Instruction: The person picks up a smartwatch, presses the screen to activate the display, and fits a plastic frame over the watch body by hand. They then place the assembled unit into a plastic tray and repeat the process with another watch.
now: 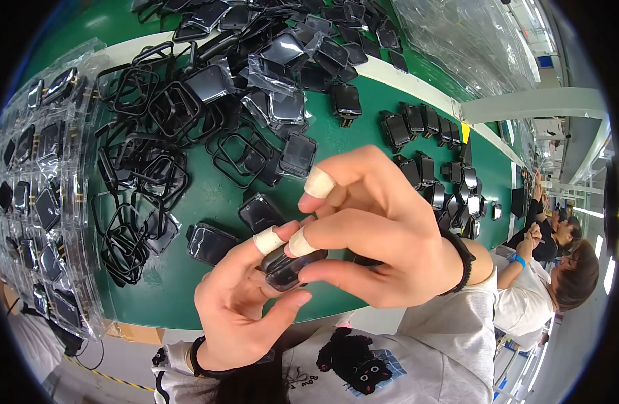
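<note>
Close over the near table edge, both hands grip one small black smartwatch case (287, 276) with a glossy, see-through-looking face. My left hand (232, 303) pinches it from the left, its thumb lifted away below. From the right, my right hand (397, 249) closes thumb and index finger on the same case. Beige tape wraps fingertips on both hands. Just beyond lie two more dark cases, one glossy case (212, 242) to the left and another case (261, 213) behind the fingers. The fingers hide part of the held case.
Black rectangular frames (144, 158) lie tangled at the left, beside clear trays (50, 202) of dark watch parts. A heap of film-wrapped black pieces (289, 47) fills the back. Assembled cases (417, 121) stand in rows at the right. Two people (558, 262) sit farther right.
</note>
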`<action>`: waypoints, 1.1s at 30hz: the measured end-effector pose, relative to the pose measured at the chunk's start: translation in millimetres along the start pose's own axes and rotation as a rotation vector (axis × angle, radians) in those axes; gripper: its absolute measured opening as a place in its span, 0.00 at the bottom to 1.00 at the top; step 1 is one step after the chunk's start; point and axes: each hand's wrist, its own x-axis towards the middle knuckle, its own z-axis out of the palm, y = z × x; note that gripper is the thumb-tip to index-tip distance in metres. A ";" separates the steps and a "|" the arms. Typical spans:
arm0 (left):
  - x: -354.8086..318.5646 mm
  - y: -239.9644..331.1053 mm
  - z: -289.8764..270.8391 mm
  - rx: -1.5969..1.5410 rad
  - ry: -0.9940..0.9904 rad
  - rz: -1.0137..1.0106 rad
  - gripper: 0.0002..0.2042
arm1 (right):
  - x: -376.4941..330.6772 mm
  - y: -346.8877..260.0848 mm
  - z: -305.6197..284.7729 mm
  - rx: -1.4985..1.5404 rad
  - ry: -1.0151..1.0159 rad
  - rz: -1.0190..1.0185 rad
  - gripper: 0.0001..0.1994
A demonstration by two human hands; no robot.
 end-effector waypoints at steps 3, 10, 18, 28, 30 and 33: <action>-0.9 -1.6 0.6 -0.136 0.051 -0.022 0.30 | -0.5 -1.0 -2.1 -0.021 -0.028 0.020 0.11; -3.3 1.9 3.5 -0.086 0.040 -0.024 0.29 | -3.1 0.3 -3.4 -0.012 -0.076 -0.040 0.11; -5.4 4.8 6.4 -0.072 0.050 -0.045 0.28 | -2.6 -0.1 -2.2 0.141 -0.095 -0.011 0.10; -6.3 -3.9 8.2 -0.004 0.145 -0.006 0.25 | -2.4 1.5 5.7 -0.037 -0.143 -0.025 0.13; -5.6 -6.0 8.0 0.002 0.156 0.079 0.21 | -2.2 -1.5 6.9 0.003 -0.116 0.008 0.13; -7.8 -6.1 11.7 0.046 0.235 0.114 0.17 | -2.5 -6.8 9.1 0.106 -0.024 0.050 0.14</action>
